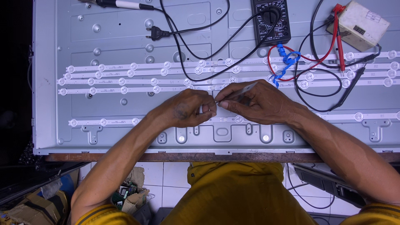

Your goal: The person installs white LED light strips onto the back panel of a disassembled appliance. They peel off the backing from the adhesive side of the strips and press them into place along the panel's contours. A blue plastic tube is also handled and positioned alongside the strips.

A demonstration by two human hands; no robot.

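I see a thin silvery metal tool [241,92], slim like tweezers, lying slantwise in my right hand [256,103], whose grip is pinched together on it. Its tip meets my left hand [187,109] at the middle of the picture; that grip is closed on something small and pale that I cannot make out. Both hands hover over the large grey metal back panel [125,112], beside long white light strips with round lenses [133,81]. Farther off lie a black multimeter [271,18], a black mains plug [157,33] and a small white box [362,23].
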